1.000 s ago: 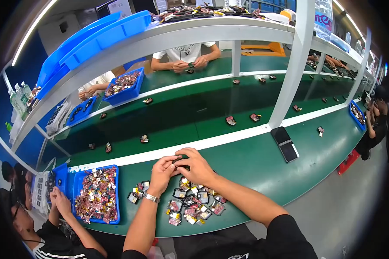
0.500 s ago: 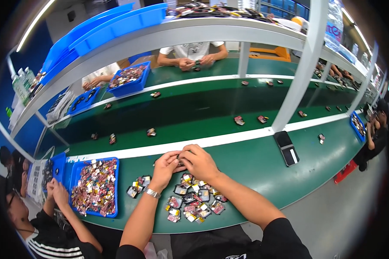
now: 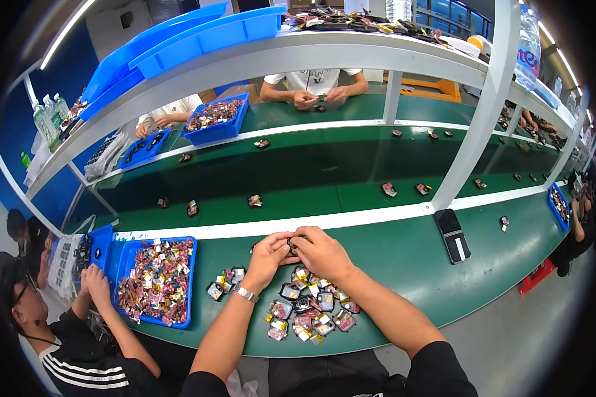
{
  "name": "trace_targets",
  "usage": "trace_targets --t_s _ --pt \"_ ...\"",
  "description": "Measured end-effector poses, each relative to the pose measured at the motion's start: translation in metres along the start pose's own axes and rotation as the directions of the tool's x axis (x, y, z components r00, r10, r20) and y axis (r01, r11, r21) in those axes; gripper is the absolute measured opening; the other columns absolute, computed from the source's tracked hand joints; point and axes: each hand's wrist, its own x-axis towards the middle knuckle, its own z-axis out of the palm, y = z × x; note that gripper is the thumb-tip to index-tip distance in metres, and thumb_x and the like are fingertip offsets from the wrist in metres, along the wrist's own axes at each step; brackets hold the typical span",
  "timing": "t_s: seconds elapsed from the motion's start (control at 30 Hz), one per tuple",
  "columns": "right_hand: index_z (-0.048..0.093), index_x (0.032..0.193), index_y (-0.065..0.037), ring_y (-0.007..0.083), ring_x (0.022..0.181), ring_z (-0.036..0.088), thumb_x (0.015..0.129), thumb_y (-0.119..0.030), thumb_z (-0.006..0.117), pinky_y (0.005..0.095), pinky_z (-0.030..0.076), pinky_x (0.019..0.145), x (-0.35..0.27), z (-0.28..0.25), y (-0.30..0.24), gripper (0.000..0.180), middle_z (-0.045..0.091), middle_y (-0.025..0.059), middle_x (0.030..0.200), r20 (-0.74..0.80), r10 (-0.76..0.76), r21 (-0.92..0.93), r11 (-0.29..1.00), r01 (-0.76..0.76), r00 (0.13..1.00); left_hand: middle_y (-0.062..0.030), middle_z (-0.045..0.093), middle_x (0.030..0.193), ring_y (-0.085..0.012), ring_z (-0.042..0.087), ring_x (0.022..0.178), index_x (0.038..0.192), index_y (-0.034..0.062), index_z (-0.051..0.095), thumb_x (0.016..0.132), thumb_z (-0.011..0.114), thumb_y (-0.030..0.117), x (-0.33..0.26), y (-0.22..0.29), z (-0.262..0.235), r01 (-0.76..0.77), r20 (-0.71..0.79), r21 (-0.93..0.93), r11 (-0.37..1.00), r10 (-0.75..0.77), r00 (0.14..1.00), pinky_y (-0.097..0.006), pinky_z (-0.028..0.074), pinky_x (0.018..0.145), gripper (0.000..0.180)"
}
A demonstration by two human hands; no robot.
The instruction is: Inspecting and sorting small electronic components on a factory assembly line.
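Both my hands meet over the green worktop [image 3: 377, 264], fingers closed round a small black casing [image 3: 292, 247] that they mostly cover. My left hand [image 3: 269, 259], with a metal watch band at the wrist, holds it from the left. From the right, my right hand [image 3: 323, 255] pinches at it with thumb and fingertips. Just below the hands lies a loose pile of small black-framed electronic modules [image 3: 312, 304] with silver, yellow and red parts. A smaller cluster of modules [image 3: 225, 283] sits left of my left forearm. Part of a dark piece shows behind my left hand.
A blue bin [image 3: 193, 284] full of small red-and-white parts stands at left, beside a seated co-worker [image 3: 73, 331]. A black phone-like device [image 3: 451, 236] lies at right near a grey post [image 3: 473, 126]. Beyond the white rail [image 3: 351, 218], scattered modules rest on a green strip.
The whole view has shifted, so the scene sits further right. My hands stay together round the small casing, with only slight finger movement.
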Motion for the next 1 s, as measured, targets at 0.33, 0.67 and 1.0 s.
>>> trace_targets --t_s 0.33,0.67,1.0 --pt "0.065 0.086 -0.007 0.0279 0.107 0.055 0.076 -0.008 0.068 0.0388 0.048 0.088 0.003 -0.015 0.011 0.010 0.058 0.0086 0.112 0.102 -0.007 0.093 0.996 -0.002 0.995 -0.0109 0.062 0.105 -0.0196 0.064 0.098 0.113 -0.0033 0.054 0.096 0.047 -0.001 -0.001 -0.002 -0.004 -0.025 0.008 0.003 1.000 0.025 1.000 -0.035 0.058 0.087 0.019" --pt "0.067 0.089 -0.006 0.0276 0.110 0.054 0.080 -0.010 0.067 0.0374 0.046 0.093 0.001 -0.015 0.015 0.010 0.058 0.0081 0.115 0.143 0.119 0.237 0.960 -0.150 0.983 -0.0096 0.061 0.105 -0.0190 0.064 0.097 0.103 -0.0001 0.054 0.095 0.053 0.005 0.000 -0.003 -0.007 -0.014 0.051 0.010 1.000 0.013 0.999 -0.036 0.059 0.084 0.010" --pt "0.067 0.090 -0.006 0.0275 0.111 0.054 0.080 -0.013 0.068 0.0377 0.046 0.094 -0.003 -0.010 0.014 0.012 0.061 0.0075 0.114 0.172 0.131 0.247 0.954 -0.172 0.976 -0.0107 0.063 0.102 -0.0181 0.065 0.092 0.107 -0.0019 0.053 0.096 0.051 0.004 0.000 -0.005 -0.004 -0.013 0.021 0.043 0.999 0.012 1.000 -0.032 0.060 0.080 0.013"
